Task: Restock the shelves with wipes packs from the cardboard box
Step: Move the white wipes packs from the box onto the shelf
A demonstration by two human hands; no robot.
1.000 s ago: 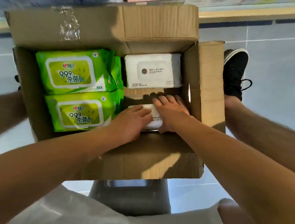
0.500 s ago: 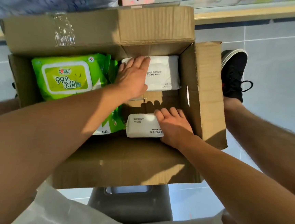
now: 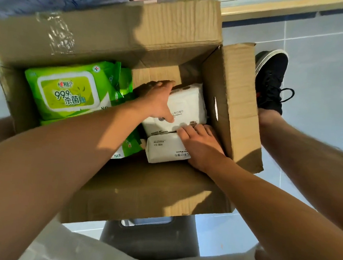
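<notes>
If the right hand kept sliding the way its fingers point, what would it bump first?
Probably the upper white wipes pack. The right hand lies on the lower white pack, its fingertips aimed up-left and already about at the upper pack's near edge, though depth is hard to judge.

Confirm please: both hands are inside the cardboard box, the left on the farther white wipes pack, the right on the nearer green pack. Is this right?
Not quite. In the head view the right hand rests on the nearer white pack, not a green one. The left hand holds the farther white wipes pack inside the cardboard box.
</notes>
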